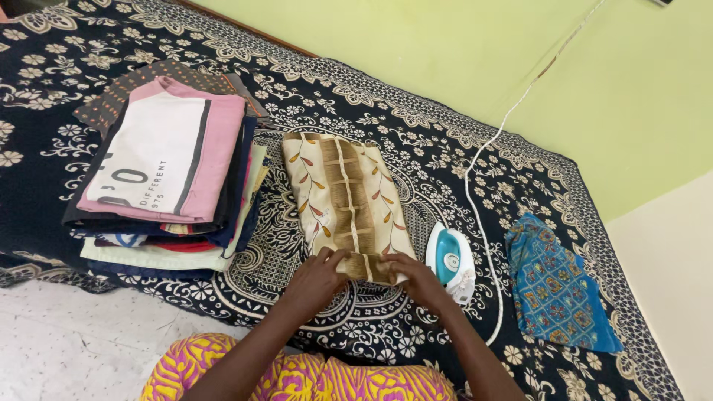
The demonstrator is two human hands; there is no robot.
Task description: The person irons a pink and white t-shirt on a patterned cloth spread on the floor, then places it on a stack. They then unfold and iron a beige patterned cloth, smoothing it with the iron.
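Cream leaf-print cloth [346, 200] — under both fingers [327, 261]

A stack of folded clothes [167, 178], an iron [450, 261], a blue cloth [555, 286].

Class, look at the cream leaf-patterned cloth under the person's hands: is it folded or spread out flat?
Folded. The cream cloth lies as a narrow strip, with the left hand and right hand pressing its near end, which is turned over.
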